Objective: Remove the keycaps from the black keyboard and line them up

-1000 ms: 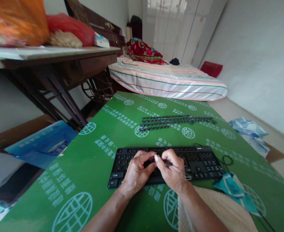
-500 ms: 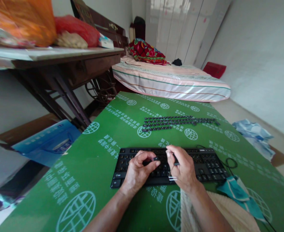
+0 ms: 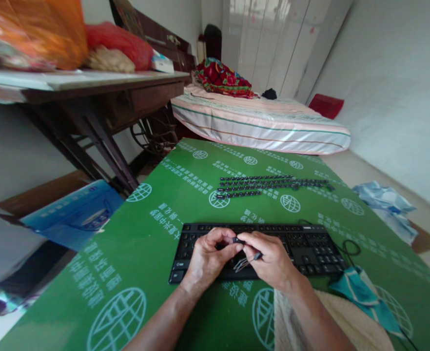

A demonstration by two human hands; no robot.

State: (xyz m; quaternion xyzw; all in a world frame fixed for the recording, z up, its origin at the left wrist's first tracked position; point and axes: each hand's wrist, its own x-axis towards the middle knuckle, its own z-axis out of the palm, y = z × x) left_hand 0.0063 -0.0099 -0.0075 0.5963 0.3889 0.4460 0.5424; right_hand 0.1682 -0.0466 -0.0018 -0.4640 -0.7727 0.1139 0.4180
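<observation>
A black keyboard (image 3: pixel 306 246) lies on the green printed board (image 3: pixel 134 229). Both my hands meet over its middle. My left hand (image 3: pixel 209 258) is closed, its thumb and fingers pinching a small black keycap (image 3: pixel 238 240). My right hand (image 3: pixel 271 258) is closed round a thin wire keycap puller (image 3: pixel 244 262), whose prongs stick out towards the left hand, and its fingertips touch the same keycap. Rows of loose black keycaps (image 3: pixel 269 185) lie lined up farther back on the board.
A dark wooden table (image 3: pixel 87 92) with bags on top stands at the left, a blue box (image 3: pixel 72 217) below it. A mattress (image 3: pixel 259 124) lies behind. A teal cloth (image 3: pixel 359 290) and the keyboard cable (image 3: pixel 348 246) are at the right.
My right hand, which had drawn away to the right over the keys, has come back left to meet the left hand at the keycap. The puller now points leftwards.
</observation>
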